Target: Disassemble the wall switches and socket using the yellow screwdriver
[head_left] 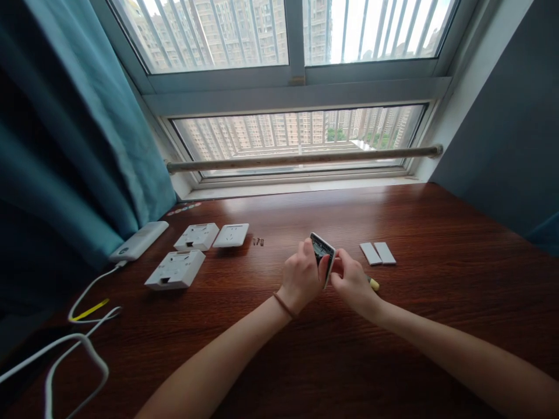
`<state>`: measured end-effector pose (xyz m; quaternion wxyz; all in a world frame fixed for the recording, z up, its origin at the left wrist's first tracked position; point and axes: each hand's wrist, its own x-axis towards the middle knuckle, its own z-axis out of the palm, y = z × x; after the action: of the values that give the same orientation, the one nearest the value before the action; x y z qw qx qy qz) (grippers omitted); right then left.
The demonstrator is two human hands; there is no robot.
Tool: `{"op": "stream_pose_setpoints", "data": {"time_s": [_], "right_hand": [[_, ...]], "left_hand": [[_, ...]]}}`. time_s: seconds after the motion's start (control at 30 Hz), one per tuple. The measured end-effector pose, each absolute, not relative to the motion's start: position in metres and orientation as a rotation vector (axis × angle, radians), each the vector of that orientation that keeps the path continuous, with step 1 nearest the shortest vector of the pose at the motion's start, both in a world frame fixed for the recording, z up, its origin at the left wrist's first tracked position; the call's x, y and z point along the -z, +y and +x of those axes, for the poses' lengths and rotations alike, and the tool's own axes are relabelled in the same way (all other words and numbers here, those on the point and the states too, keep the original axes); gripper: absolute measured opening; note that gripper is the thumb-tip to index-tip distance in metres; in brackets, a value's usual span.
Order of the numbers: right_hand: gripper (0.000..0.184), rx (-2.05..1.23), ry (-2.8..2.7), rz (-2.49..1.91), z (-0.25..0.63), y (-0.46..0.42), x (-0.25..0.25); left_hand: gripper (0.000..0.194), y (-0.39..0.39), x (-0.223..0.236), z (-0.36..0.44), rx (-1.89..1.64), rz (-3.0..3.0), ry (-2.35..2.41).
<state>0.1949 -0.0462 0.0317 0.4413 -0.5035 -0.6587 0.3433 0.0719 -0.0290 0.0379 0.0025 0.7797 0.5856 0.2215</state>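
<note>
My left hand (pixel 302 279) is wrapped round a wall switch panel (pixel 320 247), holding it tilted above the table with its dark back towards me. At the panel's right edge, the fingers of my right hand (pixel 351 286) are closed against its white front side. What those fingertips grip is partly hidden. A yellow-ended tool (pixel 374 284) shows just past my right hand; the rest of it is hidden. Two white rectangular plates (pixel 378 254) lie side by side to the right. Several small screws (pixel 258 241) rest on the table left of the panel.
On the left lie a white socket plate (pixel 231 235) and two white mounting boxes, one farther back (pixel 196 237) and one nearer (pixel 175 270). Beyond them is a white oblong device (pixel 138 241) with a white cable (pixel 82 340). A window and rail (pixel 301 159) border the wooden table (pixel 437 302).
</note>
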Motion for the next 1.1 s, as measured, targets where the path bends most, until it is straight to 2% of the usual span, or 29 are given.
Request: {"op": "stream_pose_setpoints", "data": {"time_s": [0.1,0.27,0.67,1.1], "right_hand": [[0.018,-0.959,-1.646,-1.122,0.194,-0.049,-0.032],[0.015,-1.099,-1.693,-0.978,0.193,-0.053,-0.038],[0.013,-1.141,-1.722,-0.885,0.196,-0.052,-0.036],[0.010,-0.788,-1.749,-1.129,0.198,-0.057,-0.028]], "left_hand": [[0.049,-0.031,-0.043,0.070,-0.756,2.470,1.772],[0.051,-0.031,-0.050,0.067,-0.771,2.483,1.751],[0.048,-0.031,-0.050,0.066,-0.780,2.542,1.779],[0.053,-0.035,-0.040,0.074,-0.846,2.493,1.693]]}}
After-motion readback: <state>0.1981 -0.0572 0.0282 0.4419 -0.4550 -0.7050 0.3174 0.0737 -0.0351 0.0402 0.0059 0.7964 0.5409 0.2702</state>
